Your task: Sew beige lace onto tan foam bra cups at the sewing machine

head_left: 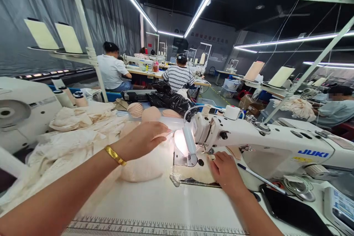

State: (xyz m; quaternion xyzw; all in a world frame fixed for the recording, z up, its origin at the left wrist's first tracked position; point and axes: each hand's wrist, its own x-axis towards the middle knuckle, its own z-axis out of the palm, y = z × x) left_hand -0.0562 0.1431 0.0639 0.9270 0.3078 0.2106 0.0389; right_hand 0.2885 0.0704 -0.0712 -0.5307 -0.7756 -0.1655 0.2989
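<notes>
My left hand (143, 138), with a gold bracelet on its wrist, is closed at the fingertips on the edge of a thin cream fabric piece (142, 169). That piece lies on the table and runs toward the lit needle area of a white sewing machine (243, 136). My right hand (225, 169) rests on the machine bed (196, 173), right of the needle. Its fingers are curled, and a small pale bit shows at the index fingertip; what they hold, if anything, I cannot make out. The machine's lamp (189, 140) partly hides the needle.
Crumpled cream fabric (80, 136) covers the left side. Beige moulded cups (151, 113) and a black plastic bag (174, 99) lie behind. A phone (293, 210), a pen (261, 179) and coiled cable (298, 184) are at right. A ruler strip (155, 228) edges the front. Several people sit at other machines.
</notes>
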